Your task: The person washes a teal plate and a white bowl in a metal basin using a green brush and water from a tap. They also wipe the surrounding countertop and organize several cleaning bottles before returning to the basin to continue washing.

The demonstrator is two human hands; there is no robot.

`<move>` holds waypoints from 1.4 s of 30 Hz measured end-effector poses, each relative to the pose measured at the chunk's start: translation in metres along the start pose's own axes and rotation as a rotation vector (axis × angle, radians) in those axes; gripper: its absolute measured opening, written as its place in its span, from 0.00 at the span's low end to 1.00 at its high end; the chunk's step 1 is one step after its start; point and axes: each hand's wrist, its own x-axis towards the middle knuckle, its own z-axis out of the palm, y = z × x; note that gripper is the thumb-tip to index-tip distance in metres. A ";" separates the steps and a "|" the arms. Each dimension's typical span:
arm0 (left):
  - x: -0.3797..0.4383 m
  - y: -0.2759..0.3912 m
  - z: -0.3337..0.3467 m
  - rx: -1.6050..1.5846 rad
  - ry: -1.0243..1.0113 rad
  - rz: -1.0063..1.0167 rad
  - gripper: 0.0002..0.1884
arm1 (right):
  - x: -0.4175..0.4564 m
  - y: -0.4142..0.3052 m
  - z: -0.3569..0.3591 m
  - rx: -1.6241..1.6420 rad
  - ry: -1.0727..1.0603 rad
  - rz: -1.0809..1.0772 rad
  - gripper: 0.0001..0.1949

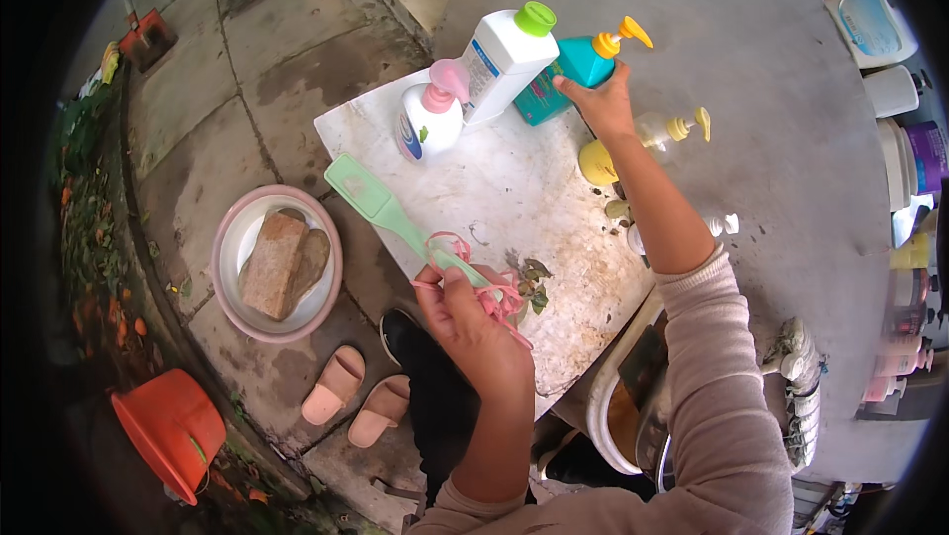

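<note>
My left hand (474, 327) grips the handle of a pale green plastic brush (371, 197), whose flat back faces up; pink ribbon (504, 298) is tangled about the handle. With my right hand (604, 101) I hold a teal pump bottle (560, 79) with a yellow pump, near the far edge of the white tabletop (474, 201). Left of it stands a white bottle (500, 64) with a green cap. A white pump bottle (430, 120) with a pink pump is beside that one. Behind my right forearm is a clear pump bottle (599, 160) holding yellow contents.
A pink-rimmed basin (222, 268) on the paving holds a brick (274, 264) and a stone. Pink slippers (334, 387) lie near my feet. An orange bucket (167, 424) lies tipped at the lower left. Dry leaves (535, 286) rest on the tabletop. Several containers line the right side.
</note>
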 end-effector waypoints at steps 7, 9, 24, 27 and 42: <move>0.001 0.000 -0.001 -0.033 -0.033 -0.024 0.07 | -0.016 -0.014 -0.023 -0.042 -0.085 0.157 0.47; 0.000 0.001 0.001 -0.037 -0.023 -0.028 0.07 | -0.031 -0.019 -0.049 -0.160 -0.135 0.146 0.39; 0.001 -0.006 0.002 -0.009 0.004 -0.054 0.07 | -0.004 0.015 -0.154 -0.605 0.031 0.079 0.18; 0.002 -0.005 -0.002 -0.005 -0.017 -0.051 0.07 | 0.002 0.000 -0.147 -0.427 -0.034 0.140 0.17; -0.002 -0.005 0.007 -0.007 0.026 -0.068 0.07 | -0.015 -0.023 -0.124 0.165 -0.059 0.228 0.16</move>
